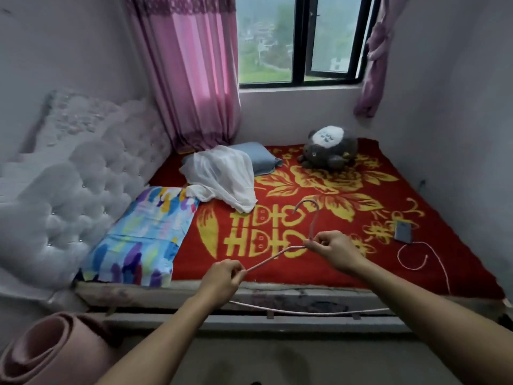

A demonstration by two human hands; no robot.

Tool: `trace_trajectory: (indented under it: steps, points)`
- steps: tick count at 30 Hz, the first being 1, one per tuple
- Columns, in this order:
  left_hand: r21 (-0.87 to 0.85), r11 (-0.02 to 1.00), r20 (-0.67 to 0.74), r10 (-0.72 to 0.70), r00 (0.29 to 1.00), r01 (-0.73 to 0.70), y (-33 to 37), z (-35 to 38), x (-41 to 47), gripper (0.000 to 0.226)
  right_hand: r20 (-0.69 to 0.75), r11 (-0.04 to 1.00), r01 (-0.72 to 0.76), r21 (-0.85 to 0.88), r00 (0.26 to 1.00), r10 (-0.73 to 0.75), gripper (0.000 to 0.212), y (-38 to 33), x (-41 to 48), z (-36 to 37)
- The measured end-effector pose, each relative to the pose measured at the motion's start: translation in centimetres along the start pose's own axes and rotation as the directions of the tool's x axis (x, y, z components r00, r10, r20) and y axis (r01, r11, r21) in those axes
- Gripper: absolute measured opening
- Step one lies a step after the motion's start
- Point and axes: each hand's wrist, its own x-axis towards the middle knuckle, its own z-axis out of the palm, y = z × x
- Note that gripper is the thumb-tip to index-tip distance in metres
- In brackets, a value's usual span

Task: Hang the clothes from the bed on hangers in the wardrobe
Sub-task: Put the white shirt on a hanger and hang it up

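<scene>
Pink hanger (277, 254) is pinched over the bed (194, 259) edge, the left hand (222, 282) clamped on one shoulder, the right hand (336, 251) at the neck; white garment (222, 176) is heaped behind.

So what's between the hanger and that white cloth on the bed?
Nothing but the red blanket with its yellow pattern, in the head view. The left hand and right hand hold the pink hanger; the white cloth lies farther back.

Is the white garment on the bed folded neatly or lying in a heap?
In a heap. The white garment lies rumpled, draped partly over the blue pillow, one edge spilling onto the red blanket.
</scene>
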Motion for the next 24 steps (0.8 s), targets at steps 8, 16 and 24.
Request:
trace_trajectory:
  steps: [8,16,24]
  points:
    - [0.031,0.991,0.103,-0.135,0.986,0.133,-5.3,2.4,20.0,0.014,-0.155,0.957,-0.28,-0.074,0.951,0.266,0.034,6.4,17.7,-0.5]
    - [0.142,0.978,0.339,-0.192,0.921,0.152,-6.2,5.4,34.1,0.018,-0.278,0.814,-0.478,0.331,0.775,0.568,0.039,15.3,32.3,-1.8]
    - [0.188,0.958,0.38,-0.275,0.883,0.218,-8.6,12.5,47.9,0.016,-0.149,0.628,-0.541,0.559,0.68,0.718,0.036,27.1,49.8,3.5]
